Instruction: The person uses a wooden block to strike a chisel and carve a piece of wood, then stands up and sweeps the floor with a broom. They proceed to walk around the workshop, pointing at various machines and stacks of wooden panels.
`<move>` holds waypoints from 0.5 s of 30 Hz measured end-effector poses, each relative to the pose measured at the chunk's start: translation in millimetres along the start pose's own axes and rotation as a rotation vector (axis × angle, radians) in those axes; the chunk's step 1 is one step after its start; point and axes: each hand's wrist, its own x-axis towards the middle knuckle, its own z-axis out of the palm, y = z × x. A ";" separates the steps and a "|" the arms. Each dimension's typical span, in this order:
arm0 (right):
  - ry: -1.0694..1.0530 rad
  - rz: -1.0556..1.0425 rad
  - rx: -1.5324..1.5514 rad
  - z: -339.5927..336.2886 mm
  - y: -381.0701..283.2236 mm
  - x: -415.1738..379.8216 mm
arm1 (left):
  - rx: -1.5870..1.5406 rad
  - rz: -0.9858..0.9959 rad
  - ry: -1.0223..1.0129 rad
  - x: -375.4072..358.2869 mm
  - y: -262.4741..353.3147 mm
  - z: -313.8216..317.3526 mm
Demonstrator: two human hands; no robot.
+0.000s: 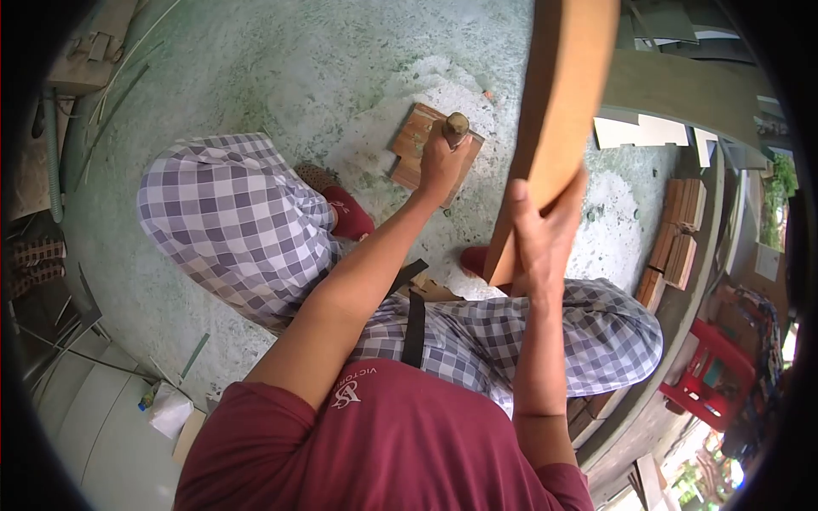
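Observation:
My left hand (pixel 440 168) is wrapped round the handle of a chisel (pixel 457 125), whose blunt round end points up toward me. Its blade is hidden under the hand. Beneath it, reddish-brown wooden boards (pixel 412 136) lie side by side on the floor, with small marks on their surface. My right hand (pixel 550 228) grips the lower part of a thick, light-brown wooden bar (pixel 573 85). The bar rises past the top of the view, right of the boards and apart from them.
I squat on a pale, stained floor (pixel 256 85), knees under checked cloth (pixel 230 204). Stacked wood pieces (pixel 679 217) lie at the right beside a long rail. A red plastic chair (pixel 711 375) stands beyond. A white plastic bag (pixel 170 409) lies lower left.

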 end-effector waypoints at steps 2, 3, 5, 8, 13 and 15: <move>0.095 -0.201 -0.095 -7.0 -5.2 1.2 | 0.014 -0.015 -0.016 -2.0 4.9 2.1; 0.096 -0.204 -0.072 -5.8 -1.6 0.3 | 0.035 -0.034 -0.023 -1.8 8.7 2.1; 0.014 -0.077 -0.166 8.7 18.8 -1.7 | 0.003 -0.051 -0.034 -2.0 12.2 0.3; -0.207 0.084 -0.301 26.7 69.8 -0.2 | 0.011 0.189 0.001 -2.1 -3.2 2.4; -0.161 0.210 -0.112 19.7 53.7 -4.9 | -0.086 0.030 0.005 1.5 9.4 -5.8; -0.109 0.238 -0.010 5.5 41.6 -7.5 | -0.021 0.009 0.018 2.7 6.9 -4.4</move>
